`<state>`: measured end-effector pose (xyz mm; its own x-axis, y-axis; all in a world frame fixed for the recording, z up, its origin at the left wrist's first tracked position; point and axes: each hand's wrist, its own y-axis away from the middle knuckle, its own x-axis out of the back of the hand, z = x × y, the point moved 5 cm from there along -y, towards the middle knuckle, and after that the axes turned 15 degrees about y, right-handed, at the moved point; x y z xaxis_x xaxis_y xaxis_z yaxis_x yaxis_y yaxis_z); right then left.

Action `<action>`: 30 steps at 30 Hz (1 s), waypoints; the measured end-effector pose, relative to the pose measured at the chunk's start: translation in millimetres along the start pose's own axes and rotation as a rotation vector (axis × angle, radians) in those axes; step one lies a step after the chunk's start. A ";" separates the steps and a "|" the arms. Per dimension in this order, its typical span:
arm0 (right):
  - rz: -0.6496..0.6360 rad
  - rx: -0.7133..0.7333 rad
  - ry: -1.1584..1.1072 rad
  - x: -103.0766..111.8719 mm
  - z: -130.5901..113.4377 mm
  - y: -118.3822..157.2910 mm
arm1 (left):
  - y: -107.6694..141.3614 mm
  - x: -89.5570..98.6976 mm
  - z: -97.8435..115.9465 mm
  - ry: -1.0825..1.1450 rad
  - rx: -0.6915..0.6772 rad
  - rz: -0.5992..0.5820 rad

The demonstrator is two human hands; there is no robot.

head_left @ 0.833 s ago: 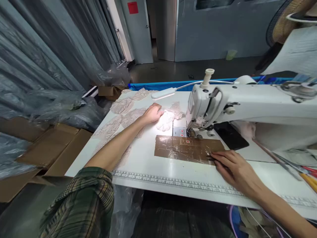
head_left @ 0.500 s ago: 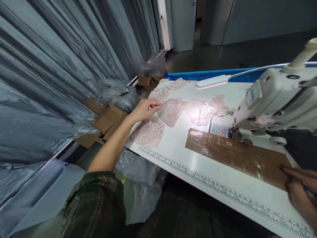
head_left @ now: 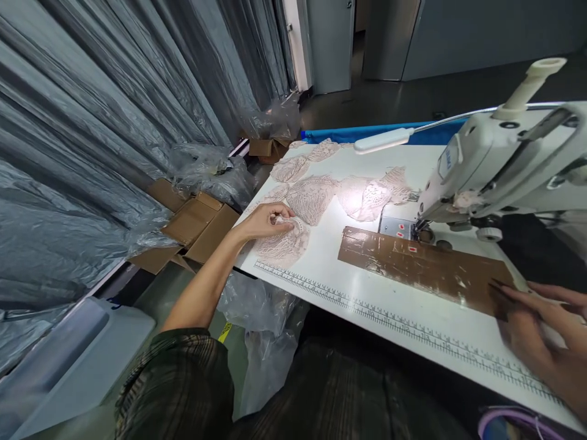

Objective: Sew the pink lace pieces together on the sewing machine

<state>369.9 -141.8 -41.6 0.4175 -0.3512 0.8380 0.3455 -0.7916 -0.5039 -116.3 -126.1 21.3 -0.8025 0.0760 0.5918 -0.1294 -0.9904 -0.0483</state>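
My left hand [head_left: 266, 221] is closed in a pinch on the upper edge of a pale pink lace piece [head_left: 284, 244] at the table's left front. Just beyond it lies another lace piece [head_left: 312, 195], joined in a row with a brighter-lit lace piece [head_left: 362, 198] that reaches toward the sewing machine [head_left: 463, 171]. My right hand [head_left: 545, 333] is over the right end of a brown taped strip [head_left: 422, 269]. Its fingers are curled around a thin, dark, pointed tool [head_left: 501, 286], whose kind I cannot make out.
More lace pieces [head_left: 293, 166] lie at the far left of the white table [head_left: 316, 275], which has a printed ruler [head_left: 367, 311] along its front. A white lamp [head_left: 383, 140] hangs over the back. Cardboard boxes [head_left: 206, 226] and plastic bags [head_left: 208, 171] stand left of the table.
My left hand has come down and nearer, from beside the middle lace piece to the front one, and pinches its edge. The right hand shows more fully. The view has shifted slightly.
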 end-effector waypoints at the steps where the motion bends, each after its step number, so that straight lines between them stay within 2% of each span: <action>1: 0.021 -0.039 0.040 5.0 -8.8 -4.2 | -2.1 -0.6 3.7 0.060 0.006 0.010; 4: -0.001 0.015 -0.077 5.6 -39.7 -19.2 | -12.1 -12.8 20.7 0.194 0.027 0.022; 7: -0.086 0.115 -0.282 -6.9 -68.2 -37.9 | -27.0 -50.3 50.4 0.342 -0.003 -0.096; 9: -0.256 0.136 -0.404 -21.3 -83.5 -51.3 | -36.1 -83.1 72.3 0.445 -0.025 -0.210; 12: -0.456 0.068 -0.685 -36.6 -95.8 -72.2 | -46.1 -125.0 96.2 0.572 -0.013 -0.353; 15: -0.684 0.020 -0.930 -47.0 -98.7 -87.8 | -56.4 -143.8 103.2 0.591 0.011 -0.407; 17: -0.816 -0.045 -0.976 -52.9 -91.8 -94.0 | -64.9 -141.6 100.4 0.565 0.003 -0.377; 19: -0.866 -0.116 -0.900 -57.5 -78.4 -99.0 | -73.4 -130.5 93.7 0.509 -0.021 -0.325; 21: -0.854 -0.148 -0.774 -59.6 -64.0 -103.4 | -80.2 -115.4 84.1 0.388 -0.041 -0.300; 23: -0.828 -0.156 -0.675 -60.4 -52.7 -106.5 | -84.5 -101.8 73.0 0.200 -0.053 -0.336; 25: -0.796 -0.166 -0.660 -60.1 -46.4 -108.3 | -87.7 -90.6 62.8 -0.024 -0.067 -0.341; 28: -0.740 -0.209 -0.771 -58.6 -46.0 -109.0 | -89.7 -81.9 63.9 -0.235 -0.197 -0.121; 30: -0.750 -0.255 -0.882 -57.4 -51.6 -107.9 | -84.0 -92.9 75.0 -0.159 -0.313 -0.031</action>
<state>265.3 -62.1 -24.6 0.6517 0.6299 0.4226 0.6152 -0.7648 0.1913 12.8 -58.7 30.7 -0.6979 0.0618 0.7135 -0.3443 -0.9025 -0.2586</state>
